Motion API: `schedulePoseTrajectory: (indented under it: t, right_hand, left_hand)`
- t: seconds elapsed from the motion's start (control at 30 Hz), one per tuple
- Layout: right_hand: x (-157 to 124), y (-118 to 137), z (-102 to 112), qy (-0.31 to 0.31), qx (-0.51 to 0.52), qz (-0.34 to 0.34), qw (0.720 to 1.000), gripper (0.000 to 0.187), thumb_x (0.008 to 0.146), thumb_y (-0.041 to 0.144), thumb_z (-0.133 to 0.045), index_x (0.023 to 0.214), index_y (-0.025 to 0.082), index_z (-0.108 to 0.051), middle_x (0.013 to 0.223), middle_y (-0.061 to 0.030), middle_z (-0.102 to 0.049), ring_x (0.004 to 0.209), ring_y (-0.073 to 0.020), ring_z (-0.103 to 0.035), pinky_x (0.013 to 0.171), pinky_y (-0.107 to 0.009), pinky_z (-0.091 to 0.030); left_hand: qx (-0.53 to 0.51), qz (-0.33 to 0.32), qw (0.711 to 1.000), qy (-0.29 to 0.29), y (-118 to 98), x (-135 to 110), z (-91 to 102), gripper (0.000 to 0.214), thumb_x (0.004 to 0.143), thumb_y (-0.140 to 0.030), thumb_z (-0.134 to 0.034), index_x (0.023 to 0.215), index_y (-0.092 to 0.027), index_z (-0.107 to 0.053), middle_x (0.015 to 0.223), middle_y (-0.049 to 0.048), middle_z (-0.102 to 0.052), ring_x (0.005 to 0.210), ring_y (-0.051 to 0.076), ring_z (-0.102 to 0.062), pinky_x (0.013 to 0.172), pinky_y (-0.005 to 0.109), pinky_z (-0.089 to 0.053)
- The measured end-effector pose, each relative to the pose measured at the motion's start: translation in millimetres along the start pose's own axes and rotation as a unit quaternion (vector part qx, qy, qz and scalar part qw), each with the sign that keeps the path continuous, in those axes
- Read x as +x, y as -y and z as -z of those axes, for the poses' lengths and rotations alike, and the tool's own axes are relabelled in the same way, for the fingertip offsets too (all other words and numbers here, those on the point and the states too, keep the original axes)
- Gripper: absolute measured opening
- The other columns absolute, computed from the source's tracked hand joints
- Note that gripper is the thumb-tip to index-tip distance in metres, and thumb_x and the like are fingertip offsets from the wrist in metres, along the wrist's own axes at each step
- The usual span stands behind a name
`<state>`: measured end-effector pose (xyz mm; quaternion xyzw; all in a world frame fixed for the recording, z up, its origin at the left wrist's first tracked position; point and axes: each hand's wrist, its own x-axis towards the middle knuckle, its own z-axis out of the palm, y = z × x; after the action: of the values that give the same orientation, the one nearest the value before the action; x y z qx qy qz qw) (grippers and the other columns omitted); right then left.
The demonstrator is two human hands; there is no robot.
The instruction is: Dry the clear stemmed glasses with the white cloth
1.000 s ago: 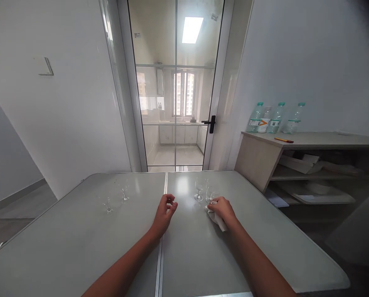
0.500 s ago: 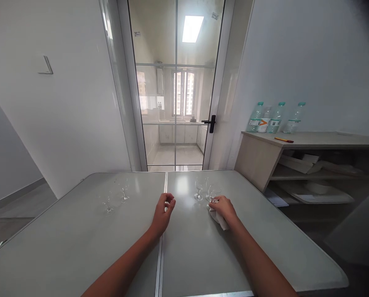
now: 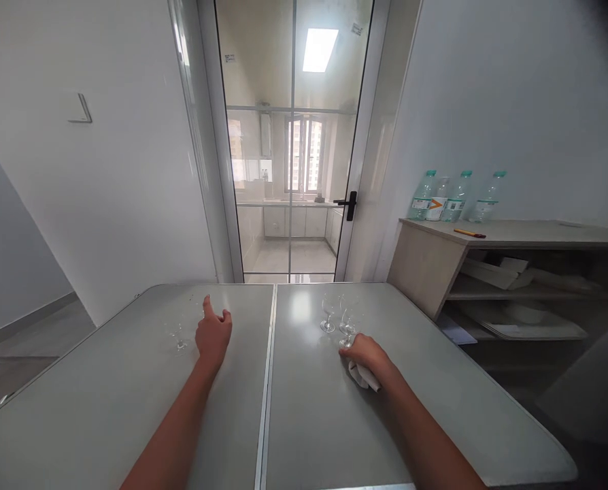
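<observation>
A white wall (image 3: pixel 125 170) fills the upper left; under it, a little glass (image 3: pixel 181 345) stands on the shiny gray table (image 3: pixel 130 415); the left hand (image 3: pixel 213 335) is just beside it, finger and thumb spread apart, and I can't tell if it touches anything; a tall door (image 3: pixel 290 170) is top middle; more glasses (image 3: pixel 327 325) stand right of middle; the right hand (image 3: pixel 369 352) is curled round a pale cloth (image 3: pixel 364 378); bottles (image 3: pixel 453 201) sit on a shelf (image 3: pixel 429 262) at right.

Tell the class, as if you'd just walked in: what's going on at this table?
A person is working with both hands at a grey table. The right hand holds a crumpled white cloth close to three stemmed glasses standing on the right half. The left hand, fingers parted, is over the left half, beside another stemmed glass.
</observation>
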<state>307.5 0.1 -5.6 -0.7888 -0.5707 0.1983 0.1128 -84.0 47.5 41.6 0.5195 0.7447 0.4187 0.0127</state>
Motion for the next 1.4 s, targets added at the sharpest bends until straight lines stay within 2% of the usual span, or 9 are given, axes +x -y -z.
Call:
schedulePoseTrajectory:
  t: [0.13, 0.27, 0.5, 0.7, 0.83, 1.0, 1.07, 1.3, 1.4]
  right_hand:
    - [-2, 4, 0, 0.018, 0.002, 0.018, 1.0, 0.022, 0.07, 0.035, -0.069, 0.083, 0.018, -0.074, 0.085, -0.0114, -0.078, 0.079, -0.0249, -0.072, 0.058, -0.025, -0.044]
    - [-10, 9, 2, 0.051, 0.009, 0.053, 0.997, 0.017, 0.072, 0.032, -0.069, 0.079, 0.017, -0.073, 0.078, -0.0091, -0.076, 0.071, -0.0219, -0.069, 0.055, -0.025, -0.041]
    - [-26, 14, 11, 0.159, 0.013, 0.163, 0.974, 0.027, 0.068, 0.035, -0.074, 0.052, 0.017, -0.062, 0.048, 0.0029, -0.053, 0.055, -0.014, -0.053, 0.054, -0.024, -0.035]
    - [-47, 50, -5, 0.158, 0.157, 0.352, 0.909, 0.024, 0.082, 0.042, -0.068, 0.075, 0.018, -0.07, 0.074, 0.0008, -0.066, 0.071, -0.0153, -0.058, 0.067, -0.024, -0.041]
    - [-61, 74, -23, 0.161, 0.285, 0.329, 0.886, 0.027, 0.085, 0.044, -0.067, 0.1, 0.021, -0.067, 0.081, 0.0003, -0.065, 0.071, -0.0151, -0.058, 0.069, -0.025, -0.044]
    - [-71, 73, -18, 0.269, 0.348, 0.323, 0.838, 0.054, 0.075, 0.026, -0.072, 0.127, 0.027, -0.057, 0.091, 0.0024, -0.06, 0.077, -0.0145, -0.055, 0.069, -0.024, -0.045]
    - [-72, 69, -12, 0.295, 0.352, 0.334, 0.823, 0.068, 0.068, 0.015, -0.067, 0.133, 0.03, -0.053, 0.097, 0.0023, -0.059, 0.082, -0.0152, -0.055, 0.071, -0.023, -0.045]
    - [-66, 66, -8, 0.247, 0.361, 0.336, 0.834, 0.048, 0.065, 0.012, -0.051, 0.109, 0.022, -0.067, 0.106, -0.0019, -0.058, 0.097, -0.0204, -0.054, 0.082, -0.029, -0.044]
    - [-67, 70, -6, 0.204, 0.33, 0.367, 0.845, 0.032, 0.077, 0.018, -0.049, 0.098, 0.021, -0.072, 0.105, -0.0038, -0.058, 0.105, -0.0227, -0.053, 0.097, -0.035, -0.041]
  left_hand:
    - [0.041, 0.025, 0.999, -0.002, 13, 11, -1.0, 0.076, 0.094, -0.037, -0.054, 0.159, -0.017, -0.019, 0.077, 0.0068, -0.074, 0.076, 0.031, -0.071, 0.068, 0.036, -0.047]
    - [0.032, 0.014, 0.999, -0.017, 21, 16, -7.2, 0.053, 0.097, -0.038, -0.052, 0.145, -0.019, -0.038, 0.083, 0.008, -0.074, 0.076, 0.03, -0.069, 0.064, 0.032, -0.041]
    - [0.019, -0.102, 0.993, -0.054, 24, 13, -16.7, 0.016, 0.1, -0.035, -0.05, 0.105, -0.022, -0.059, 0.084, 0.0049, -0.06, 0.074, 0.021, -0.059, 0.062, 0.026, -0.035]
    - [-0.109, -0.225, 0.961, -0.119, 4, 3, -13.5, 0.015, 0.096, -0.032, -0.056, 0.093, -0.02, -0.065, 0.102, 0.008, -0.043, 0.102, 0.025, -0.052, 0.095, 0.044, -0.046]
    - [-0.325, -0.199, 0.924, -0.025, -23, -18, -3.9, 0.021, 0.096, -0.042, -0.056, 0.095, -0.022, -0.062, 0.121, 0.01, -0.044, 0.113, 0.025, -0.054, 0.088, 0.041, -0.056]
    - [-0.575, -0.054, 0.8, 0.163, -46, -44, 1.6, 0.031, 0.098, -0.057, -0.046, 0.107, -0.027, -0.052, 0.135, 0.0059, -0.046, 0.102, 0.023, -0.068, 0.072, 0.041, -0.064]
    - [-0.596, -0.018, 0.781, 0.185, -51, -50, 0.8, 0.034, 0.097, -0.059, -0.046, 0.108, -0.028, -0.051, 0.134, 0.0054, -0.047, 0.098, 0.023, -0.068, 0.063, 0.039, -0.065]
    - [-0.663, 0.047, 0.691, 0.283, -55, -59, -0.9, 0.027, 0.093, -0.051, -0.056, 0.099, -0.026, -0.046, 0.117, 0.0042, -0.054, 0.097, 0.022, -0.064, 0.059, 0.032, -0.061]
    - [-0.621, 0.013, 0.719, 0.313, -55, -64, -3.0, 0.027, 0.089, -0.042, -0.062, 0.106, -0.027, -0.048, 0.117, 0.0044, -0.054, 0.098, 0.022, -0.064, 0.06, 0.03, -0.06]
